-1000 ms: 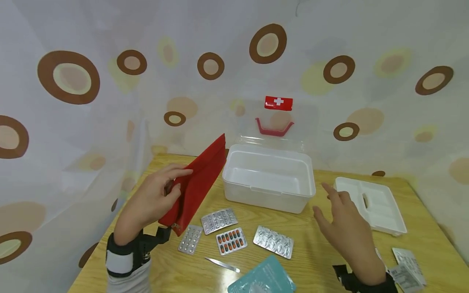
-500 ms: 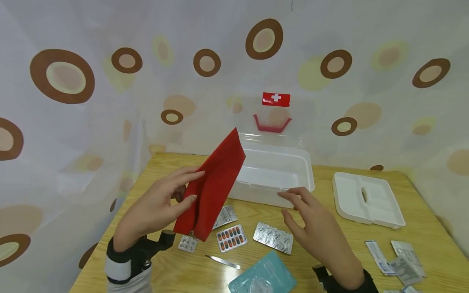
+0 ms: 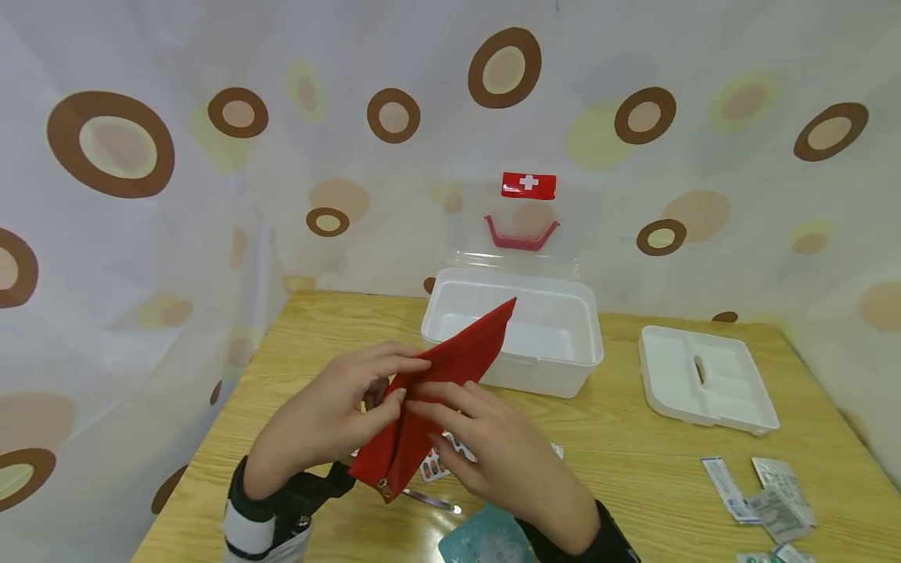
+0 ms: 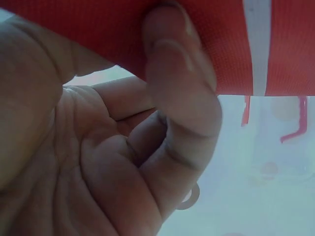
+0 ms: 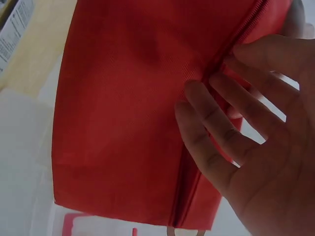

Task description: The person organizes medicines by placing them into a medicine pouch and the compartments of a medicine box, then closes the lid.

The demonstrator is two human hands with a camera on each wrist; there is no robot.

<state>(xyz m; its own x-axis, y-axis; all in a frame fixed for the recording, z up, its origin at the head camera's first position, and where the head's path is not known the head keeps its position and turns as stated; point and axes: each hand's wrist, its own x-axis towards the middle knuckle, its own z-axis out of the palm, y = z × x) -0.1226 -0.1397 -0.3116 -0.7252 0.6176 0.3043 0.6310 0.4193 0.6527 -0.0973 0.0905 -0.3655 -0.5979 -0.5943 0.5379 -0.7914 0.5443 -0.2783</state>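
Observation:
A red zippered pouch (image 3: 468, 348) tilts up over the table in front of the white box. My left hand (image 3: 334, 418) grips its left edge between thumb and curled fingers, which also show against the red cloth in the left wrist view. From the right, my right hand (image 3: 510, 457) touches the pouch's face with extended fingertips. In the right wrist view those fingers lie along the zipper (image 5: 179, 196). Partly hidden beneath the hands are a blister pack of capsules (image 3: 432, 467), a slim metal tool (image 3: 439, 503) like tweezers and a teal packet (image 3: 486, 539).
Behind the pouch stands a white plastic box (image 3: 556, 375), its clear lid with a red cross label (image 3: 529, 186) raised. To the right lies a white divided tray (image 3: 746, 391). Several small packets (image 3: 781, 512) lie at the table's right front. A patterned sheet (image 3: 422, 172) hangs behind.
My right hand has moved left from beside the box onto the pouch. The pouch, still in my left hand, has shifted right and tipped lower.

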